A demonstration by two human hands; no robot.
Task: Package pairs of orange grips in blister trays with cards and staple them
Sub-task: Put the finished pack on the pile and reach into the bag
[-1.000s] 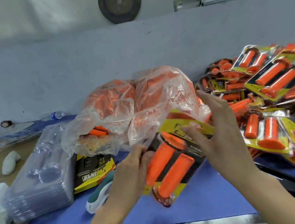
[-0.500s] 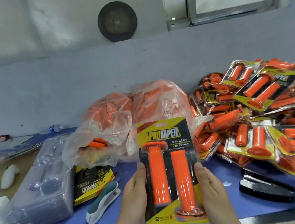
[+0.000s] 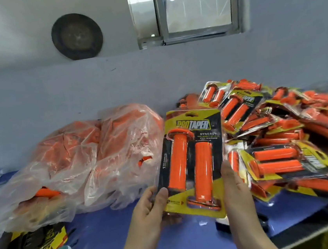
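The left hand (image 3: pixel 148 208) is pinching the pack's (image 3: pixel 194 162) lower left corner; the right hand (image 3: pixel 236 194) is gripping its right edge, holding it upright over the table (image 3: pixel 193 244) beside the pile (image 3: pixel 283 141); a slackening grip could be dropping it.

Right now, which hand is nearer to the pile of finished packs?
Right. The right hand holds the right edge of the pack, next to the pile; the left hand grips its lower left corner, farther off.
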